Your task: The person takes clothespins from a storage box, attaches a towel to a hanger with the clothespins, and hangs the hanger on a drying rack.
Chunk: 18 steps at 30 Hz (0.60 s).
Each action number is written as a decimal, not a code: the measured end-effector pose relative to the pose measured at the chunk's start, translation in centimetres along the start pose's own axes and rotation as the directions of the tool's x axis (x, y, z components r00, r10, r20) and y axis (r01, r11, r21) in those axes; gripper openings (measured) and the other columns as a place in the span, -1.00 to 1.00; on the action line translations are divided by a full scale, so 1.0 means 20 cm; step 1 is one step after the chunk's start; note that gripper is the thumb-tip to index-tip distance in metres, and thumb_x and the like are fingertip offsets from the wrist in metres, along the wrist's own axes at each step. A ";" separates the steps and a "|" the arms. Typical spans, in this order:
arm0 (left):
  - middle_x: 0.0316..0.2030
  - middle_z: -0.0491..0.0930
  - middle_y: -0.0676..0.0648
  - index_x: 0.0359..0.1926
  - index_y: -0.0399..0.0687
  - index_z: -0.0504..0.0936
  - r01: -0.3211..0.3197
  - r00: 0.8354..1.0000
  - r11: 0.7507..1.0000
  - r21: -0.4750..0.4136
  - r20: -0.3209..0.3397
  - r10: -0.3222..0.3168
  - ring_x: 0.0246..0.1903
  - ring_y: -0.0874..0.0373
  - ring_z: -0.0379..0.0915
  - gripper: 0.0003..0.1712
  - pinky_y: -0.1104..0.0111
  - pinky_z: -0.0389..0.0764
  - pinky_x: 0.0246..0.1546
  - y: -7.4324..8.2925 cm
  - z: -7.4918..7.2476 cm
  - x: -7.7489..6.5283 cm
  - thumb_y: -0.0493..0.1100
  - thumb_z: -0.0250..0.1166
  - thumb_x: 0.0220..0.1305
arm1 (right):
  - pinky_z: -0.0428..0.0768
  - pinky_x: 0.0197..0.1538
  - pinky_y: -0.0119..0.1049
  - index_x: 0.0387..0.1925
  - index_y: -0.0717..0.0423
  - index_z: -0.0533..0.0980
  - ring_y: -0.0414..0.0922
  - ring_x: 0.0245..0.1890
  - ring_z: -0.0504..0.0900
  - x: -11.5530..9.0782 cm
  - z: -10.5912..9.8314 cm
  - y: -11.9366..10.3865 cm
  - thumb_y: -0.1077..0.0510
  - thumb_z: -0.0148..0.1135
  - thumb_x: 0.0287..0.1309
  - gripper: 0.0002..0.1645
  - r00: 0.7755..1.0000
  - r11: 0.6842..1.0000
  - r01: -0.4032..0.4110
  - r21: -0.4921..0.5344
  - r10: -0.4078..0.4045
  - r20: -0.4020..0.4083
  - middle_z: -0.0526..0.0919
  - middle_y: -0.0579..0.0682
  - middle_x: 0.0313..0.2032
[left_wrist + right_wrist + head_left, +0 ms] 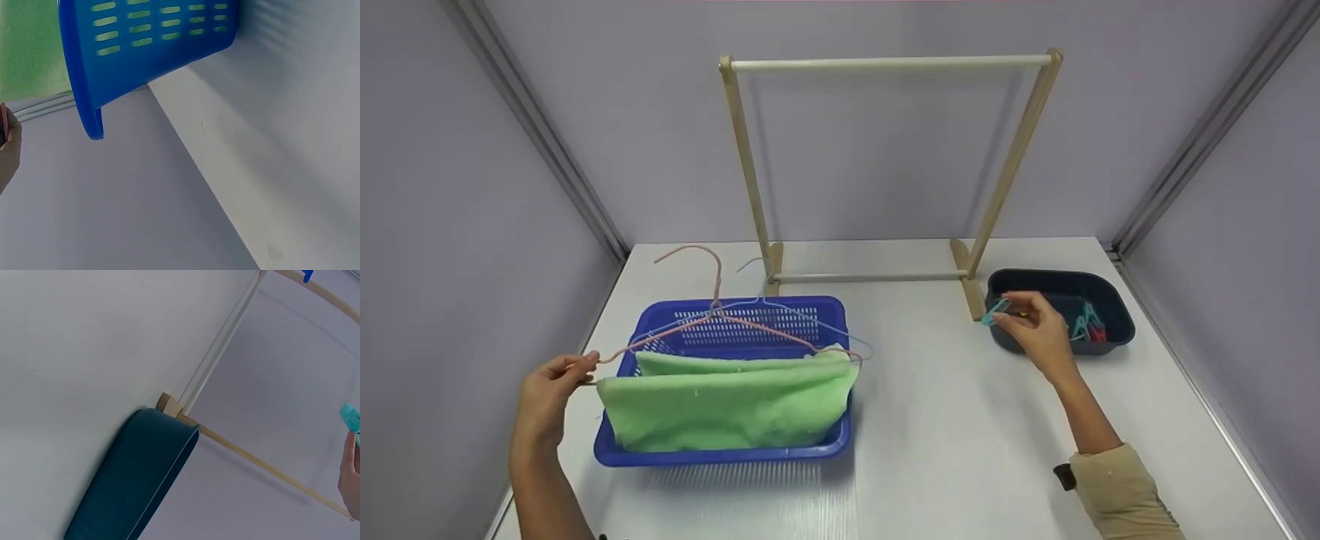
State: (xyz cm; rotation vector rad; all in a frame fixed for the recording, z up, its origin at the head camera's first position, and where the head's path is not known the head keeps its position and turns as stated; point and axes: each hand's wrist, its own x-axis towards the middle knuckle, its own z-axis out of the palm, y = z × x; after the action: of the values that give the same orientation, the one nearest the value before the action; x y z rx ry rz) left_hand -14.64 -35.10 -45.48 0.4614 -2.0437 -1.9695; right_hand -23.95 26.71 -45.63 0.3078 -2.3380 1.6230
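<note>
At its left end, a pink clothes hanger [765, 328] is pinched by my left hand [547, 397]. A light green cloth [727, 409] hangs folded over the hanger's lower bar, above the blue basket [724, 454]. Behind it, a light blue hanger [817, 321] shows in the basket. My right hand [1039, 334] pinches a teal clothespin [995, 310] over the near left side of the dark bin [1121, 330]. The right wrist view also catches the teal clothespin [350, 417] at its edge. Only part of the left hand [10, 146] appears in the left wrist view.
A wooden rack with a white top rod [892, 64] stands at the back of the white table [930, 420]. Inside the dark bin lie teal clothespins [1086, 322] and a red one [1098, 333]. Grey walls enclose the table at the back and sides.
</note>
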 end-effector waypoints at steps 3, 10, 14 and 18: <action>-0.46 0.50 0.06 -0.43 -0.34 0.63 0.007 1.000 0.999 -0.032 -0.016 -0.007 -0.36 0.20 0.37 -0.82 0.55 0.43 -0.30 0.00 -0.02 -0.01 -0.25 0.33 0.13 | 0.46 -0.09 -0.51 -0.01 0.29 0.42 -0.21 -0.11 0.48 0.00 0.00 0.00 0.13 0.31 0.07 -0.52 1.000 1.000 -0.006 -0.003 0.006 0.003 0.49 0.15 -0.04; -0.47 0.50 0.05 -0.39 -0.44 0.59 0.022 0.999 0.998 -0.052 -0.032 -0.024 -0.39 0.20 0.36 -0.75 0.56 0.42 -0.28 0.01 -0.01 -0.03 -0.24 0.34 0.12 | 0.45 -0.08 -0.53 0.00 0.29 0.41 -0.20 -0.08 0.47 -0.01 0.00 0.00 0.10 0.29 0.09 -0.50 1.000 0.999 -0.019 -0.025 0.020 0.010 0.47 0.13 -0.01; -0.47 0.49 0.05 -0.40 -0.43 0.59 0.024 0.999 0.998 -0.051 -0.026 -0.025 -0.40 0.21 0.36 -0.75 0.56 0.41 -0.27 0.03 0.00 -0.05 -0.22 0.34 0.12 | 0.46 -0.08 -0.50 0.01 0.29 0.41 -0.19 -0.09 0.48 -0.01 0.01 0.00 0.11 0.30 0.08 -0.49 1.000 1.000 -0.021 -0.005 0.021 0.016 0.49 0.12 -0.04; -0.48 0.48 0.05 -0.44 -0.36 0.60 0.014 1.000 0.997 -0.070 -0.002 -0.015 -0.40 0.21 0.36 -0.80 0.56 0.42 -0.27 0.05 0.01 -0.06 -0.24 0.31 0.15 | 0.46 -0.08 -0.50 0.00 0.34 0.41 -0.18 -0.10 0.47 -0.01 0.02 -0.03 0.21 0.30 0.07 -0.52 1.000 1.000 -0.014 0.024 0.013 0.021 0.48 0.17 -0.06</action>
State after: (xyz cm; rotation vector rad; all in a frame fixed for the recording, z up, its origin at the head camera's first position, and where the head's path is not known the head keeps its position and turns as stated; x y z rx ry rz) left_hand -13.60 -34.43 -44.39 0.4647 -1.9672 -2.0405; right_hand -23.61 26.17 -45.24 0.3159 -2.3422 1.6629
